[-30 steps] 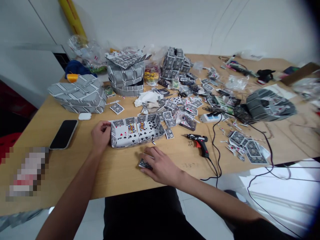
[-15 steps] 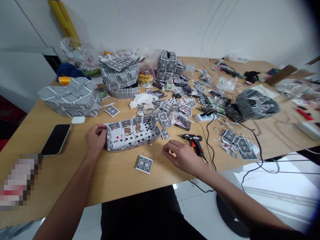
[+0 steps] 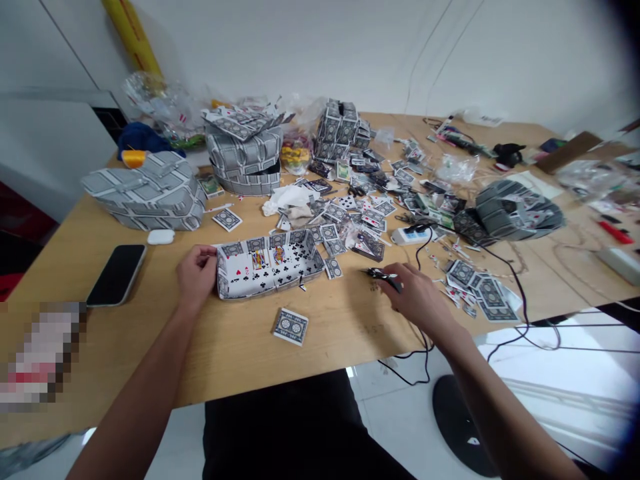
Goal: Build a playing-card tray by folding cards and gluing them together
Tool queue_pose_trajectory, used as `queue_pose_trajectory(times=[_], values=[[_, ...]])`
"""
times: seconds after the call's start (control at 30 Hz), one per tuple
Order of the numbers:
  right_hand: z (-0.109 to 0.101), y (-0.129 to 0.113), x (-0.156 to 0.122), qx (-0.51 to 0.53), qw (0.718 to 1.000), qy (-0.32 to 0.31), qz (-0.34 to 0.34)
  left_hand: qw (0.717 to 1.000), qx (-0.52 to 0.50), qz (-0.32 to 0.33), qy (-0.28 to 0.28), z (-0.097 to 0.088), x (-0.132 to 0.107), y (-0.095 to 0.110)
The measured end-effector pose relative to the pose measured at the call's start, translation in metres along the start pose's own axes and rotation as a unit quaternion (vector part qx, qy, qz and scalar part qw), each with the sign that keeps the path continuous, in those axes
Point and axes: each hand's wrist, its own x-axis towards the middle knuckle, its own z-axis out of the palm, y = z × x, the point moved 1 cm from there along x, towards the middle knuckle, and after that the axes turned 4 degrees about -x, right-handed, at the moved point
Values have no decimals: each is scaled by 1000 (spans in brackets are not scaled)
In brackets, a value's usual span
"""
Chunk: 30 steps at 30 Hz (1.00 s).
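Note:
An open tray made of playing cards (image 3: 270,270) lies on the wooden table, card faces showing inside. My left hand (image 3: 197,277) grips its left end, fingers bent at the rim. Farther right, my right hand (image 3: 414,293) is wrapped round a black hot glue gun (image 3: 387,277), whose nozzle points left toward the tray; its handle is mostly hidden by the hand. Below the tray a single patterned card (image 3: 291,326) rests face down. Another card (image 3: 333,268) lies just off the tray's right end.
Woven card baskets (image 3: 145,193) stand at the back left, and another basket (image 3: 520,210) leans at the right. Loose cards (image 3: 367,213) litter the middle. A power strip (image 3: 411,235) sits with black cords (image 3: 420,260) trailing past the front edge. A phone (image 3: 117,275) lies left.
My right hand has moved right from the bare table beside the tray and taken hold of the hot glue gun. My left hand stays at the tray's left end.

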Motion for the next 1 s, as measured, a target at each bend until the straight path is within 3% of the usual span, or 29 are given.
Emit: queue_pose_trajectory(times=[0.13, 0.27, 0.67, 1.0], values=[[14, 22, -8, -84, 994, -17, 71, 1000, 0, 10, 1, 0, 0, -1], [24, 29, -14, -99, 989, -40, 107, 1000, 6, 13, -1, 0, 0, 0], [44, 25, -12, -59, 991, -58, 102, 1000, 22, 7, -1, -2, -2, 7], [55, 24, -16, -55, 996, -19, 59, 1000, 20, 11, -1, -1, -2, 2]])
